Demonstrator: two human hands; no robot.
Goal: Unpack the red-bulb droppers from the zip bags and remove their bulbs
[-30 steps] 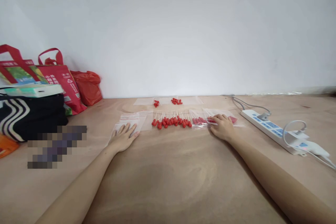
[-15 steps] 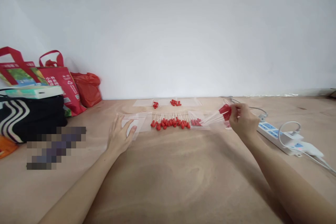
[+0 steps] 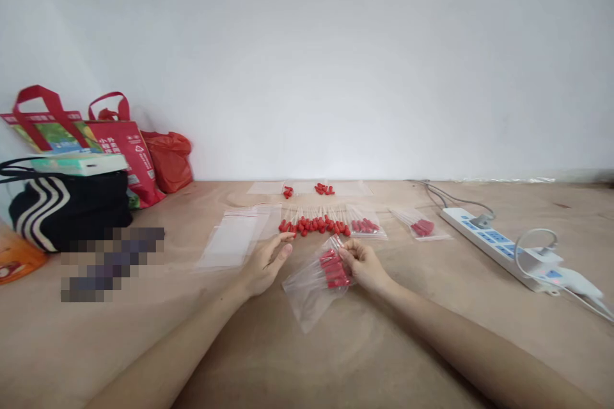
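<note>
In front of me, my right hand [image 3: 367, 263] pinches the top corner of a clear zip bag [image 3: 309, 307]. Several red-tipped sticks [image 3: 336, 268] lie inside it. My left hand [image 3: 268, 262] is to the left of that bag, fingers apart and holding nothing. Just beyond both hands, a row of loose red-tipped sticks [image 3: 314, 225] lies on the wooden table. A filled bag [image 3: 365, 227] lies at the row's right end, and another filled bag [image 3: 422, 228] is farther right. Flat clear bags [image 3: 230, 239] are stacked beyond my left hand.
Small red pieces [image 3: 324, 189] lie on clear bags near the wall. A white power strip [image 3: 499, 246] with cables is at the right. At the left are a black bag with white stripes [image 3: 71, 214], red shopping bags [image 3: 137, 163] and a blurred-out object [image 3: 112, 265].
My right hand has brought the filled bag from the right to the front middle. My left hand has moved right, off the stacked bags. The view has shifted slightly left.
</note>
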